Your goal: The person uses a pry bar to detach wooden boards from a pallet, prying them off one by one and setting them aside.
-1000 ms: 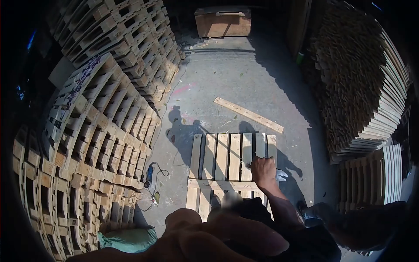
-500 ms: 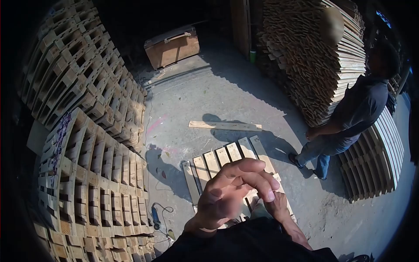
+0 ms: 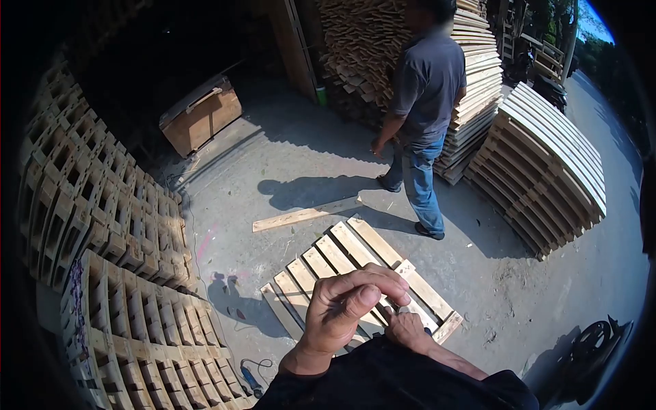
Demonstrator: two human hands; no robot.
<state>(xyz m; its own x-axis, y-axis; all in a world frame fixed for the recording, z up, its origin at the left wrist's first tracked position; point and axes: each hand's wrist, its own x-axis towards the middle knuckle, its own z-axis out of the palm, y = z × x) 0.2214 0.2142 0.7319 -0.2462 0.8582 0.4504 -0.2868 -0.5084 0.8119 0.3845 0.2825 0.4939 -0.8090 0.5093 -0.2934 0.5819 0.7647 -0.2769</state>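
My left hand (image 3: 345, 307) is raised in front of my body, its fingers loosely curved and the thumb apart from them. Nothing shows between its thumb and fingers. Just right of it and lower, close to my dark clothing, is my right hand (image 3: 408, 330). Its fingers are bent and partly hidden by the left hand; whatever they hold, if anything, I cannot make out. Beneath both hands a slatted wooden pallet (image 3: 372, 242) lies on the concrete floor, partly covered by my hands and body.
A loose board (image 3: 304, 214) lies beyond the pallet. A person (image 3: 430, 89) in jeans stands beside stacked planks (image 3: 478, 68). Tall pallet stacks (image 3: 150, 321) line the left, another stack (image 3: 540, 171) the right. A corded power tool (image 3: 251, 379) rests on the floor; a wooden box (image 3: 205, 119) stands behind.
My view has swung to the right, so the scene sits further left. The person has stepped forward past the stacked planks. My left thumb now shows clearly; both hands remain close together.
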